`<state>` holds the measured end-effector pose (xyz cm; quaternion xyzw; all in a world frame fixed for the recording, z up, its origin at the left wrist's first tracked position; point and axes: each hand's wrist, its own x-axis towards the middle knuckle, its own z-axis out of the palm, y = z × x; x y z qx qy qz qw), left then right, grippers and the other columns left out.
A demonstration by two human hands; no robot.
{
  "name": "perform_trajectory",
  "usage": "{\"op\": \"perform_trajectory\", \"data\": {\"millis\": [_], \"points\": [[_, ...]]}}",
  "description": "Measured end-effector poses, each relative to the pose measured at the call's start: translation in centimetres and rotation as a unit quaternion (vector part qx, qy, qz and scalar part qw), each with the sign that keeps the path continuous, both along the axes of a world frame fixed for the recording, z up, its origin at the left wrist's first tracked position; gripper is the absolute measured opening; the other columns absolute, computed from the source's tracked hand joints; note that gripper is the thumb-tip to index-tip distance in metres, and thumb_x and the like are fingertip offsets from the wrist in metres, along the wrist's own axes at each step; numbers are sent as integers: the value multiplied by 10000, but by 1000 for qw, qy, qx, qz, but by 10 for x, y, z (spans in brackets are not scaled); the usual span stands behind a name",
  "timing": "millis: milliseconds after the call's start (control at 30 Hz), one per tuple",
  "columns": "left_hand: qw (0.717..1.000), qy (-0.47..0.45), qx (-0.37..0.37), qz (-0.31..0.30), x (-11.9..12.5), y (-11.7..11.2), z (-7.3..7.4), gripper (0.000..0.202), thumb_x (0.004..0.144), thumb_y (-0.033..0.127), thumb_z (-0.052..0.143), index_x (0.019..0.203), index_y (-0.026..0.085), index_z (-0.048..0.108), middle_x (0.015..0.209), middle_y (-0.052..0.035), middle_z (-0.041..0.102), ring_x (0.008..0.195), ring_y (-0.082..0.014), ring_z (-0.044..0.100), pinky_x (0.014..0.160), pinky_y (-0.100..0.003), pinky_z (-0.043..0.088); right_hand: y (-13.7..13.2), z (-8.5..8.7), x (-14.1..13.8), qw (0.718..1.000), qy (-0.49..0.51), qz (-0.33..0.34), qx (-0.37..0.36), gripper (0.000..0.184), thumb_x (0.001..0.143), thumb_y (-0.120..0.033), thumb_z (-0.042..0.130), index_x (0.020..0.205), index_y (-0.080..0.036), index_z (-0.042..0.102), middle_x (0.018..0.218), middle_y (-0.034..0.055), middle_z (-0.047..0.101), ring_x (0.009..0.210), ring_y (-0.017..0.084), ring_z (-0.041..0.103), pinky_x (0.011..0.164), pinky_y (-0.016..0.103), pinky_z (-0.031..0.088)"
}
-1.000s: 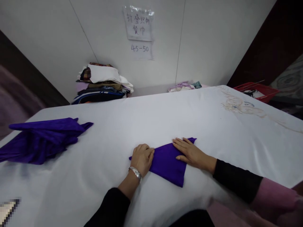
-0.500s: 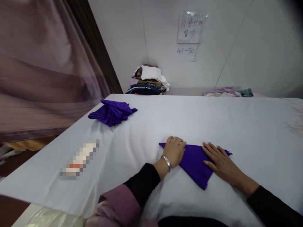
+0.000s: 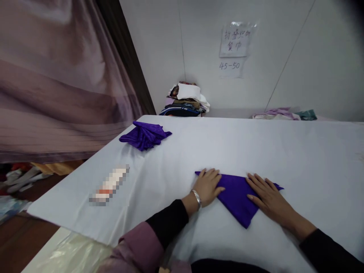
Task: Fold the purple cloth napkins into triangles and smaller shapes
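Note:
A purple cloth napkin (image 3: pixel 237 195) lies on the white tabletop, folded into a triangle with its point toward me. My left hand (image 3: pixel 207 185) rests flat on the napkin's left part, fingers stretched out and thumb apart. On the right part lies my right hand (image 3: pixel 265 195), palm down with the fingers extended. Small corners of the napkin stick out beyond both hands; the cloth beneath them is hidden.
A crumpled pile of purple cloth (image 3: pixel 145 135) sits at the table's far left. Nearer stands a blurred-out pale object (image 3: pixel 110 185). Folded clothes (image 3: pixel 184 100) are stacked behind the table (image 3: pixel 176 163). Paper signs (image 3: pixel 234 43) hang on the wall; a curtain (image 3: pixel 57 83) hangs at left.
My left hand has gone from curled fingers at the napkin's edge to lying flatter, thumb spread. The right hand stays on the cloth. The whole view has shifted slightly.

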<state>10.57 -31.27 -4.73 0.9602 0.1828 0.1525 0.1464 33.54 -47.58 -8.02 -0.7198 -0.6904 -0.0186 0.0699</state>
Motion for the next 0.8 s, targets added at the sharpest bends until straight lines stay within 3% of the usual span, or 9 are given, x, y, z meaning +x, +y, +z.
{"op": "perform_trajectory", "data": {"millis": [167, 367, 600, 800], "points": [[987, -90, -82, 103, -39, 43, -4, 322, 803, 201, 550, 1124, 212, 568, 1019, -50, 649, 996, -201, 552, 939, -424, 396, 0, 0, -2, 1000, 11, -2, 3, 601, 903, -526, 318, 1435, -276, 186, 1471, 25, 239, 1350, 255, 178, 1079, 498, 204], [947, -209, -233, 78, -48, 62, -14, 410, 771, 143, 539, 1163, 263, 552, 962, -9, 654, 962, -170, 569, 890, -370, 441, 0, 1, -2, 1000, 14, 0, 9, 609, 900, -537, 321, 1433, -276, 187, 1471, 23, 244, 1349, 254, 184, 1075, 504, 212], [964, -160, -200, 75, -45, 71, -18, 371, 734, 161, 594, 1090, 267, 600, 857, 11, 656, 861, -172, 570, 898, -389, 394, 0, 2, -2, 1000, 10, 2, 12, 614, 901, -541, 314, 1438, -285, 159, 1473, 19, 238, 1345, 259, 197, 1071, 509, 218], [973, -128, -182, 69, -47, 73, -12, 307, 750, 161, 550, 1035, 256, 611, 816, 16, 636, 839, -169, 551, 913, -397, 358, -1, 0, -1, 1000, 7, 3, 12, 618, 901, -534, 325, 1439, -283, 153, 1471, 21, 245, 1345, 259, 198, 1070, 509, 223]]}}
